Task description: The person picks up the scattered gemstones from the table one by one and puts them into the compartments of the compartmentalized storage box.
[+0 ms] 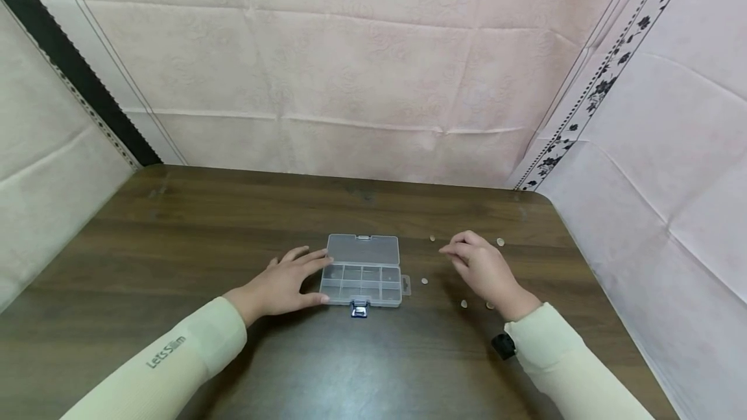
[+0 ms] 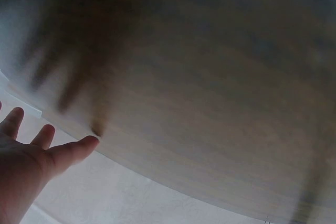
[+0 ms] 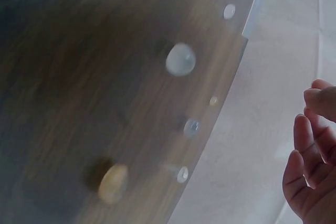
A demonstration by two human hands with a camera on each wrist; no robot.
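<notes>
A clear plastic compartment box [image 1: 360, 285] lies on the table with its lid [image 1: 363, 249] folded back, away from the person. My left hand [image 1: 284, 284] spreads its straight fingers at the box's left side. Its thumb touches the near left corner, and the fingers reach the lid edge. In the left wrist view part of that hand [image 2: 31, 161] shows. My right hand [image 1: 481, 269] is raised above the table, right of the box. Its thumb and forefinger tips meet in the right wrist view [image 3: 315, 98]; whether something tiny is between them is hidden.
Several small, roundish pale pieces, among them a whitish piece [image 3: 180, 59] and a yellowish piece [image 3: 113, 183], lie scattered right of the box. A blue latch [image 1: 359, 310] sticks out at the box's front. Patterned cloth [image 1: 350, 83] hangs behind the brown table [image 1: 233, 212].
</notes>
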